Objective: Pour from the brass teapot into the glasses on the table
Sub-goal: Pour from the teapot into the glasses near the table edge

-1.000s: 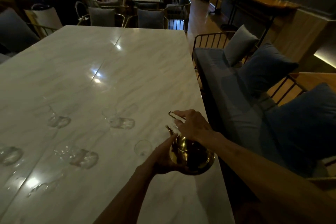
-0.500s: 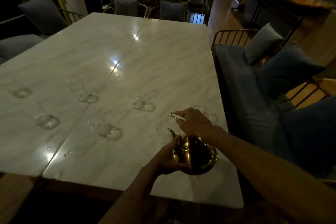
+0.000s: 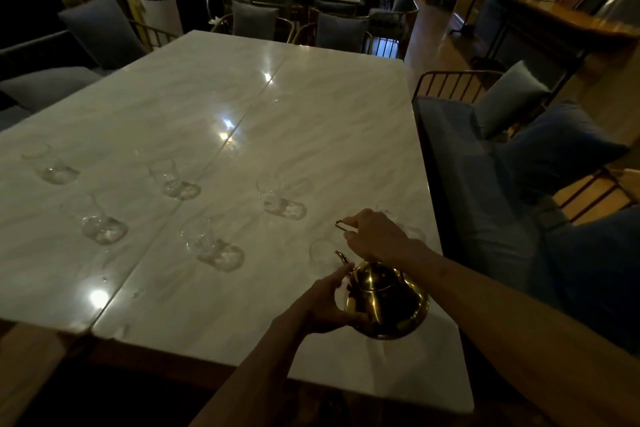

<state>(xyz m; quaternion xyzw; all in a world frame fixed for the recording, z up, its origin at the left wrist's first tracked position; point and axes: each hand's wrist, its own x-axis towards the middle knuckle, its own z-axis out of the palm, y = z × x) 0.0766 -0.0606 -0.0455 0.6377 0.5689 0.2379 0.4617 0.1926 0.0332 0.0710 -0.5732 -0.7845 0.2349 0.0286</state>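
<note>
- Teapot: one, brass, near table's right edge.
- Right hand fingers curled around its handle; left hand cups body.
- Glasses: seven visible, nearest by spout.

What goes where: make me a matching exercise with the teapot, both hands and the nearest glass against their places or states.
Things:
1. brass teapot
2. left hand
3. right hand
4. glass by the spout

States:
A. grips the wire handle
B. cups the pot's left side
C. stands just beyond the spout
D. held between both hands over the marble table

Pairs: 1-D, 2-B, 3-A, 4-C
</note>
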